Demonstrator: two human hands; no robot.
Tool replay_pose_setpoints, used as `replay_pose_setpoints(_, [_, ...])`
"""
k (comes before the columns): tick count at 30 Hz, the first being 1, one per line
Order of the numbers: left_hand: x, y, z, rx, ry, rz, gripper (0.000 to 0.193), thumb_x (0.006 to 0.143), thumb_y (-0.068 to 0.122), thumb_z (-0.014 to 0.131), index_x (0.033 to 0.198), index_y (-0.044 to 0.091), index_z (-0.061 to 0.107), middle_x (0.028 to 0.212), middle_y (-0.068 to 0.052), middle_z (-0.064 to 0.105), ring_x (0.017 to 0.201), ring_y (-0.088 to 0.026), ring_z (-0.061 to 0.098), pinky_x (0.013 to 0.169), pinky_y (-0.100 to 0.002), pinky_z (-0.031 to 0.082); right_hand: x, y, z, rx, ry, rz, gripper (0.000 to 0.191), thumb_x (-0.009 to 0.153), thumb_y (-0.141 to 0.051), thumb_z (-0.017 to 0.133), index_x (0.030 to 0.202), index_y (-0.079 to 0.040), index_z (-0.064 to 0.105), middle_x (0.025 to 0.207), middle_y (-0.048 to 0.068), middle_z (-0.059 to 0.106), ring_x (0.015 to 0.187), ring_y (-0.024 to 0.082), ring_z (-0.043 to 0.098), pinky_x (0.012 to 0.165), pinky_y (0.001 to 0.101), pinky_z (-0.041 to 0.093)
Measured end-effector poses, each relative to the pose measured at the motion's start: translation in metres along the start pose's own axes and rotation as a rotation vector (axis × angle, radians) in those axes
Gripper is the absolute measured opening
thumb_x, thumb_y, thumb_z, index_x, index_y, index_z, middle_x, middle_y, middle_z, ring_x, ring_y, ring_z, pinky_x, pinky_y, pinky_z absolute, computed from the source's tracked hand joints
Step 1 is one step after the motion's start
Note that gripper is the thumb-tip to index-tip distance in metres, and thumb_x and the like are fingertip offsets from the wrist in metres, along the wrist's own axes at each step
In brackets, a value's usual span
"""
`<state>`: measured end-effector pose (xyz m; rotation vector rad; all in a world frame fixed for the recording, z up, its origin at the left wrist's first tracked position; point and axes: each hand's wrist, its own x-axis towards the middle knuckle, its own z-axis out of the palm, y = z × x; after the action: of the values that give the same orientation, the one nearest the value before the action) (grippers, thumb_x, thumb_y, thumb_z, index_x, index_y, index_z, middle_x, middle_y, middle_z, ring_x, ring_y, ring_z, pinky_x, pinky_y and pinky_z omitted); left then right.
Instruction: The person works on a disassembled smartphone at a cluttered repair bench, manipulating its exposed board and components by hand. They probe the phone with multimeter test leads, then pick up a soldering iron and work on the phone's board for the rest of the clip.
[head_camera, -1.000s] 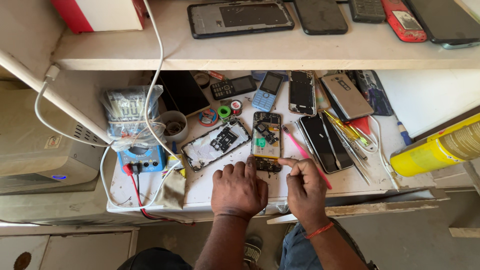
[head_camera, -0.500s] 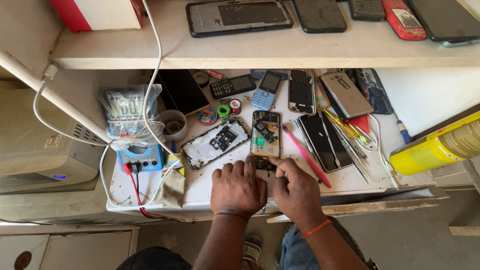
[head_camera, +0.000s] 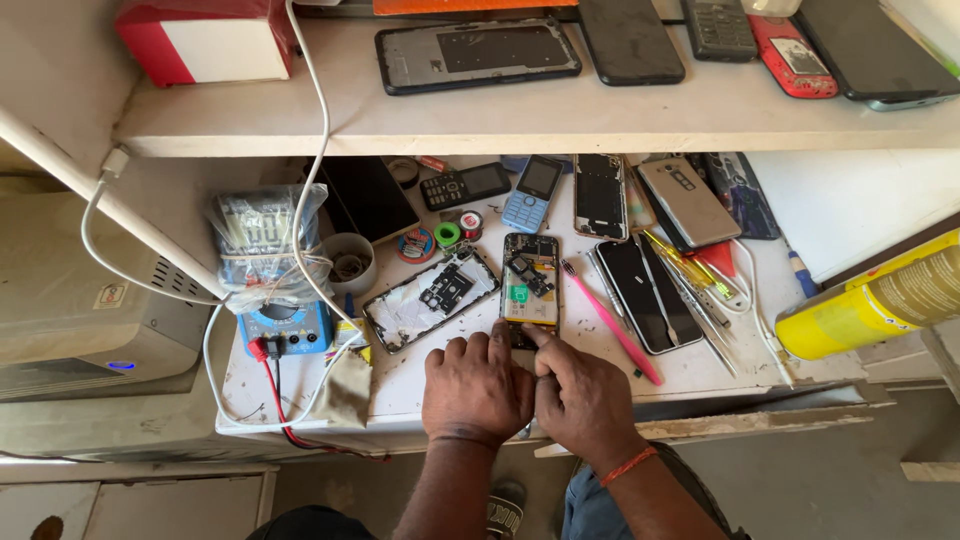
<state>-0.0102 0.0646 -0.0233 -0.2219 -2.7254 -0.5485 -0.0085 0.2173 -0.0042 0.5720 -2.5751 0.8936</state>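
Observation:
An opened phone (head_camera: 529, 285) with its circuit board and a green sticker showing lies upright in the middle of the white worktable (head_camera: 700, 365). My left hand (head_camera: 474, 390) rests palm down at the phone's lower end, fingers curled against it. My right hand (head_camera: 578, 400) lies beside it, touching the left hand, with the index finger stretched onto the phone's bottom edge. Whatever sits under the fingers is hidden. To the left of the phone lies a detached phone frame (head_camera: 432, 297), tilted.
A pink tool (head_camera: 610, 322), a dark phone (head_camera: 643, 293), tweezers and screwdrivers (head_camera: 690, 280) lie to the right. A blue multimeter (head_camera: 285, 325) with red lead, a wrapped meter (head_camera: 262, 240) and small cup (head_camera: 349, 262) stand left. A yellow can (head_camera: 870, 300) is at right. More phones fill the shelf (head_camera: 500, 110) above.
My right hand has slid left and closed up against my left hand, its index finger now lying on the phone's bottom edge instead of pointing beside it.

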Motion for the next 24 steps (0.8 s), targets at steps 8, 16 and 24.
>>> replay_pose_setpoints(8, [-0.002,0.002,-0.003,0.023,-0.017,-0.016,0.060,0.078,0.033,0.061,0.131,0.005,0.064,0.091,-0.010,0.069,0.085,-0.032,0.064,0.076,-0.050,0.045,-0.002,-0.003,0.006,-0.045,0.039,0.073,0.010,0.077,-0.003,0.063,0.081,-0.010,0.058,0.111,0.005,0.080,0.063,0.031,0.068,0.054,0.0419,0.053])
replay_pose_setpoints(16, [0.001,0.009,-0.008,0.015,-0.044,-0.004,0.060,0.079,0.032,0.060,0.132,0.004,0.063,0.090,-0.011,0.068,0.084,-0.033,0.064,0.077,-0.050,0.046,-0.021,0.040,0.008,0.818,0.316,0.272,0.014,0.090,0.009,0.053,0.089,-0.004,0.053,0.112,0.020,0.078,0.055,0.004,0.043,0.049,0.0232,0.041])
replay_pose_setpoints(24, [0.003,0.008,-0.006,0.009,-0.038,-0.003,0.060,0.079,0.031,0.061,0.132,0.003,0.063,0.089,-0.012,0.068,0.083,-0.032,0.064,0.077,-0.049,0.046,-0.026,0.062,0.007,1.073,0.402,0.382,0.020,0.082,0.015,0.051,0.090,-0.003,0.055,0.084,0.016,0.070,0.055,0.008,0.050,0.051,0.0232,0.044])
